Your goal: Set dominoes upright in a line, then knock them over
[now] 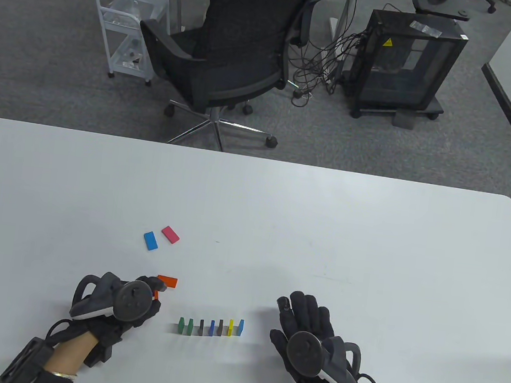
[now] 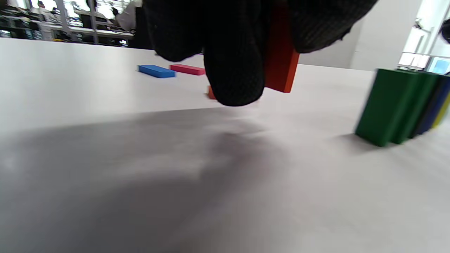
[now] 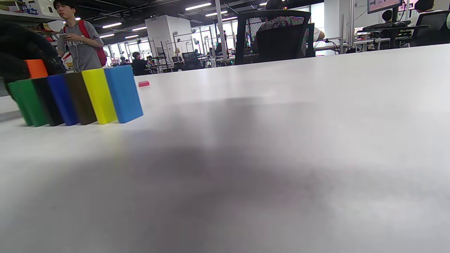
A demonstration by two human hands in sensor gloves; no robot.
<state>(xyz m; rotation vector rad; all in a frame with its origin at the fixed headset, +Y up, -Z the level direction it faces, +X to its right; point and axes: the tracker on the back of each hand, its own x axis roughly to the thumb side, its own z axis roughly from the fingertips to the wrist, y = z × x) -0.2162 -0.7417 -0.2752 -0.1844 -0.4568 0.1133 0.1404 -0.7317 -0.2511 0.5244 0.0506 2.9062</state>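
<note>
Left hand (image 1: 118, 302), gloved in black, pinches a small orange rectangular domino (image 2: 279, 52) upright and clear of the white table (image 1: 324, 236), near its front edge, just left of the standing row of coloured dominoes (image 1: 210, 327), presumably to extend the line past its green end. Right hand (image 1: 308, 331) rests relaxed and empty to the row's right, seemingly keeping out of the way. Farther back, another orange domino (image 1: 168, 280), a blue one (image 1: 151, 240) and a pink one (image 1: 170, 234) lie flat, apparently waiting to be stood.
</note>
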